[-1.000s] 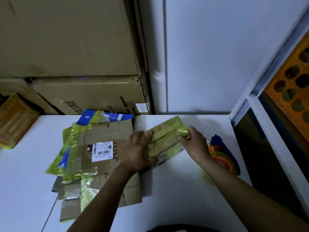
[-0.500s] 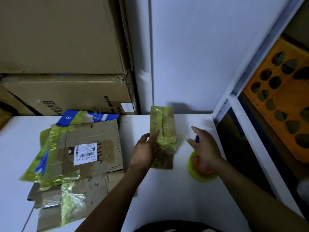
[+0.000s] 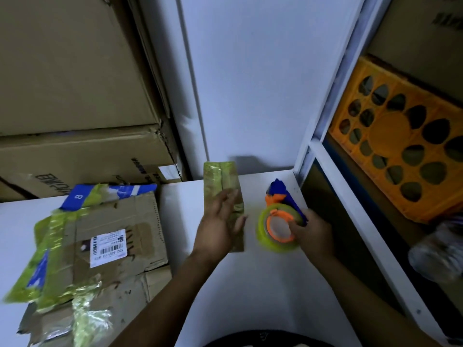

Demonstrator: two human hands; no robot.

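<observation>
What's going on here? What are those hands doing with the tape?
A person is packing a small parcel on the white table. The left hand rests flat on the parcel, which is wrapped in yellow tape. The right hand grips a tape dispenser just beside it. Some flattened cardboard lies to the left.

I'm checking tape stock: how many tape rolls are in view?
1: the tape roll gripped by the right hand, right of the wrapped parcel by the left hand. More may be hidden.
</observation>
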